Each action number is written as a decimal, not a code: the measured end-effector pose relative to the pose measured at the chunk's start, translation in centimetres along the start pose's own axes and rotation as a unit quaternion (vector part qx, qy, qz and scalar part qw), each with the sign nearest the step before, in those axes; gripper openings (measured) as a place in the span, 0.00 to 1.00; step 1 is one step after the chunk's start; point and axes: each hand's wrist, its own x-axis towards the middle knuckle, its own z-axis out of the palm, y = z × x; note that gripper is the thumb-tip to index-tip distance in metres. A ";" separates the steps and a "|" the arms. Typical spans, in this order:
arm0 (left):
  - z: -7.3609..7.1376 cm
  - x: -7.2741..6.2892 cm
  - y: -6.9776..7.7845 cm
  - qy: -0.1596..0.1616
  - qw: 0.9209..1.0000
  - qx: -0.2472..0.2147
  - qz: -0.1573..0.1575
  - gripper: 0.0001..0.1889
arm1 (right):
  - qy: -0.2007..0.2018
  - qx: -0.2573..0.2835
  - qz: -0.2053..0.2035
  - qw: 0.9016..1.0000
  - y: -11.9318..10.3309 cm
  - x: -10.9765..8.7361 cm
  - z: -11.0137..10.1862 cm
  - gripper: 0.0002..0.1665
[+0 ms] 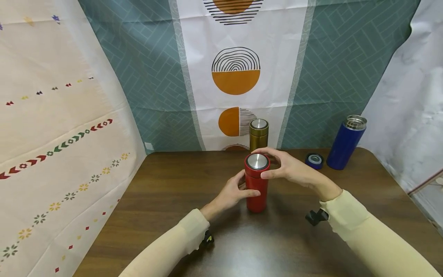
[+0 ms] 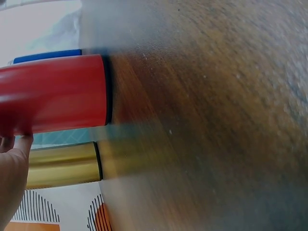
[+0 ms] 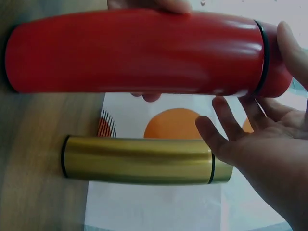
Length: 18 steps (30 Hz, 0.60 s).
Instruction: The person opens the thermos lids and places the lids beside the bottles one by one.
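Observation:
A red thermos flask [image 1: 257, 203] stands upright on the wooden table, its base at the tabletop. My left hand [image 1: 228, 193] holds the flask around its middle, thumb across the front and fingers behind. Around the top is my right hand [image 1: 288, 169], its thumb on the near side of the red lid [image 1: 257, 162] and its fingers curving behind. The lid is on the flask and has a silver disc on top. In the right wrist view the thumb lies against the lid [image 3: 278, 79], while the other fingers spread below it.
Behind the red flask stands a gold flask [image 1: 258, 140] with its lid on. A blue flask [image 1: 346, 144] at the back right is open at its steel mouth. Its blue lid [image 1: 314, 161] lies to its left. Cloths [image 1: 162, 96] hang behind and beside the table [image 1: 166, 181].

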 end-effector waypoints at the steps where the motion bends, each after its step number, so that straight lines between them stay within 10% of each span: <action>1: 0.0 0.0 0.0 -0.001 1.000 0.001 -0.001 0.36 | -0.006 0.003 0.003 1.000 0.1 0.0 -0.1 0.38; 13: 0.1 -0.1 0.0 0.004 1.000 -0.008 0.007 0.36 | 0.122 -0.085 -0.012 0.989 0.1 -0.5 2.3 0.42; 18: 0.0 0.1 -0.1 -0.001 1.000 -0.004 0.007 0.36 | 0.079 -0.057 -0.013 0.995 -0.1 -0.3 1.3 0.40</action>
